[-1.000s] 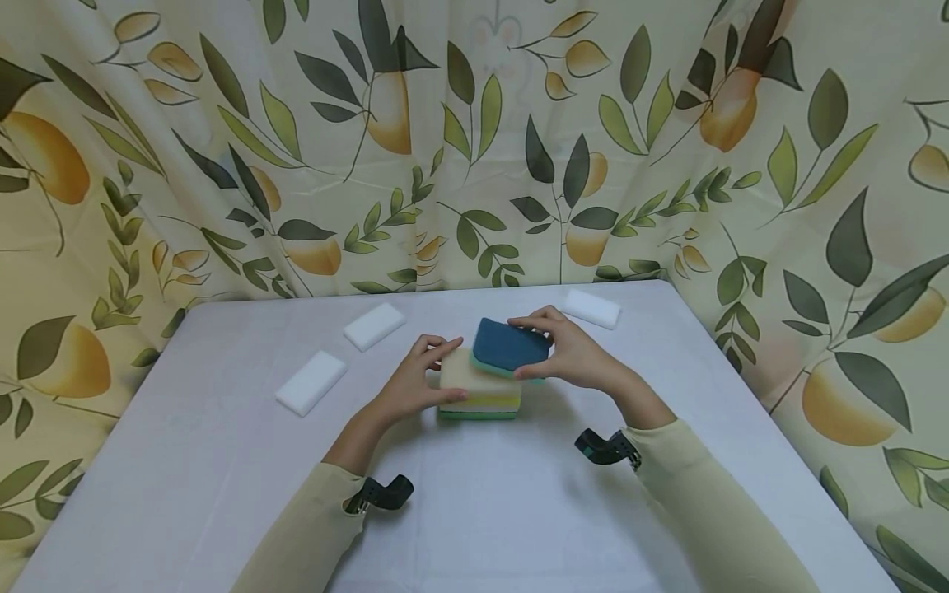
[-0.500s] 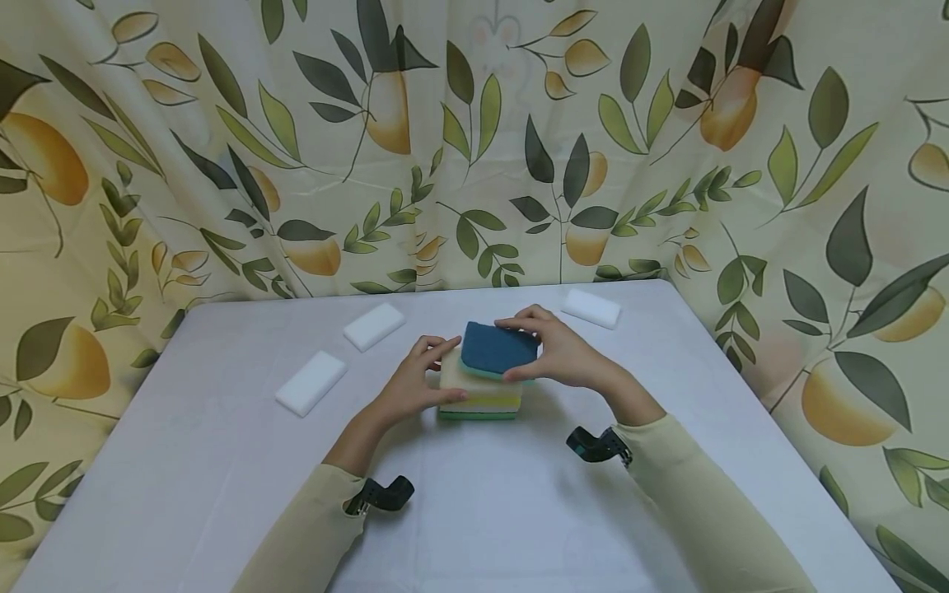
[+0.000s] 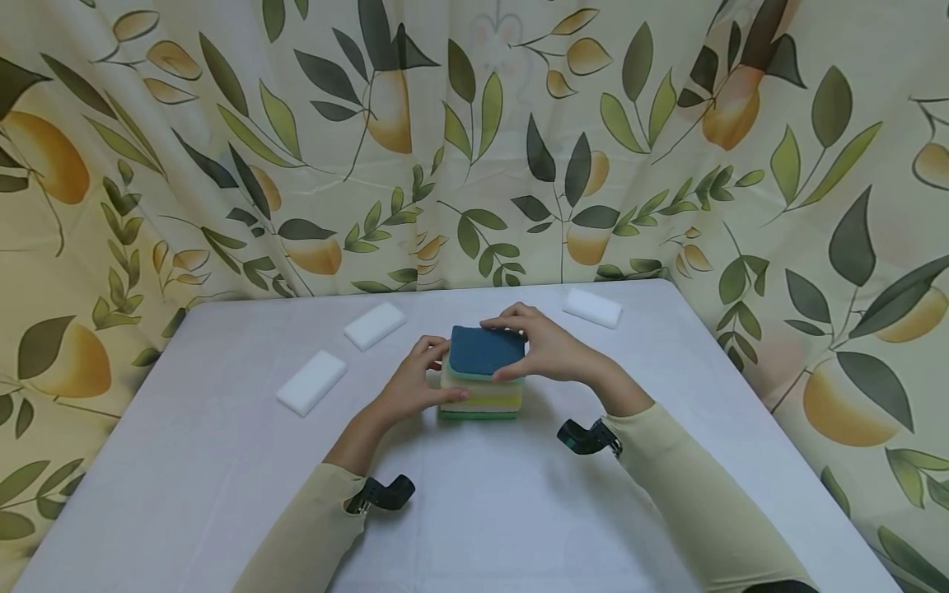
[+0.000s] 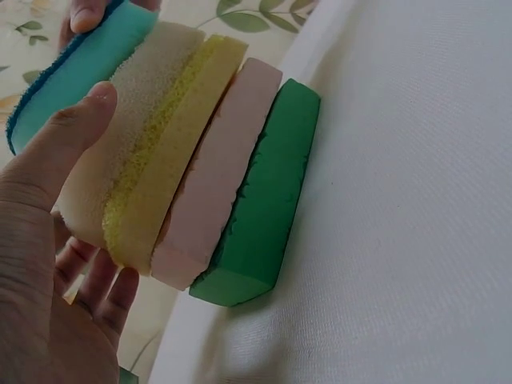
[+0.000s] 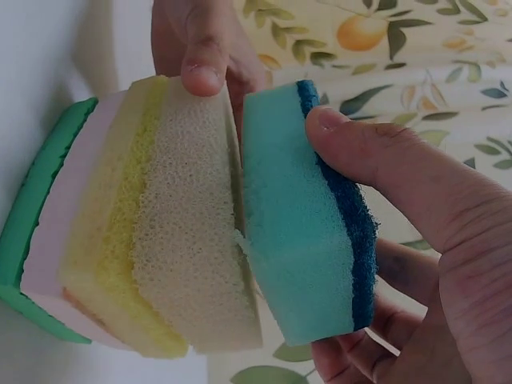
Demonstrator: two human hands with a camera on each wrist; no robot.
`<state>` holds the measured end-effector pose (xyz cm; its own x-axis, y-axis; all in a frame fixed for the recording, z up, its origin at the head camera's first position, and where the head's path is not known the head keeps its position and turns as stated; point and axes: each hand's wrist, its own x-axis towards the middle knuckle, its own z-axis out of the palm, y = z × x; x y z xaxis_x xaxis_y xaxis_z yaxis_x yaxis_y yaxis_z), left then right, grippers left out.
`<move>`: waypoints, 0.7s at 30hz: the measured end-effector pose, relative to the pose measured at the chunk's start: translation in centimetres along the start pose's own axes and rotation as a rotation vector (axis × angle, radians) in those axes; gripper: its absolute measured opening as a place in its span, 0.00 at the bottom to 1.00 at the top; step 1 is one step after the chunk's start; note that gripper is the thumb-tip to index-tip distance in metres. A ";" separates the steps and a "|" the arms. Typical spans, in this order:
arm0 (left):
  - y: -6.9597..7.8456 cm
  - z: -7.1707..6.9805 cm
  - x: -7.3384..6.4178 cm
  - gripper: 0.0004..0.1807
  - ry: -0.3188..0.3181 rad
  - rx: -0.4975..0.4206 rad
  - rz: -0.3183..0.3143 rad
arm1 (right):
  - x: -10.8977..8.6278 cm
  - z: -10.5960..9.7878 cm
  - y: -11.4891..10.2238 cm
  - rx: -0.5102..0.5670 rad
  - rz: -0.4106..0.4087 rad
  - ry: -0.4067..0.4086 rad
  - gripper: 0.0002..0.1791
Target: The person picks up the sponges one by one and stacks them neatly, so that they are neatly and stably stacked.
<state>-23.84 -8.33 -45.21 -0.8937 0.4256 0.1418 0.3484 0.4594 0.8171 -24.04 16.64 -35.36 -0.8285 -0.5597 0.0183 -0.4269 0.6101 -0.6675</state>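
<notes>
Over the sponge stack (image 3: 495, 402), at mid-tabletop (image 3: 474, 511), we have the blue-and-teal sponge (image 3: 485, 352), scourer side up. We see it has shifted toward 9 o'clock over the last second and now sits above the pile instead of hanging off its 3 o'clock side. For the stacking in hand, we judge it nearly lined up but not settled: the right wrist view shows a thin wedge-shaped gap along part of its underside; contact elsewhere we can't confirm.

Looks: dark blue scourer, smooth teal foam, slightly tilted. Under it we log the porous beige layer (image 5: 188, 224), two-toned yellow layer (image 4: 180, 152), pink layer (image 4: 220, 176), and green layer (image 4: 260, 200) at the bottom.

Right grip (image 3: 549, 346), 2 o'clock of the pile: pinching the sponge, thumb near side, fingers far side. Left grip (image 3: 411, 383), 9 o'clock: unmoved, holding the stack, thumb on beige.

Farther out, we count white blocks at 9 (image 3: 311, 383), 10 (image 3: 374, 326) and 2 o'clock (image 3: 592, 308); fruit-print curtain (image 3: 474, 189) at 12.
</notes>
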 end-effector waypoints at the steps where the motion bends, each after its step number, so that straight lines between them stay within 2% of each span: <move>1: 0.0 0.0 0.0 0.45 0.001 -0.001 0.003 | 0.1 0.0 0.0 -0.005 -0.004 -0.004 0.41; 21: -0.4 0.3 0.1 0.43 0.012 -0.033 0.025 | 0.4 0.6 0.8 0.015 -0.018 -0.022 0.40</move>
<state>-24.02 -8.28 -45.68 -0.8885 0.4267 0.1689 0.3610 0.4226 0.8313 -24.47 16.60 -36.28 -0.8122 -0.5832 0.0142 -0.4364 0.5912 -0.6783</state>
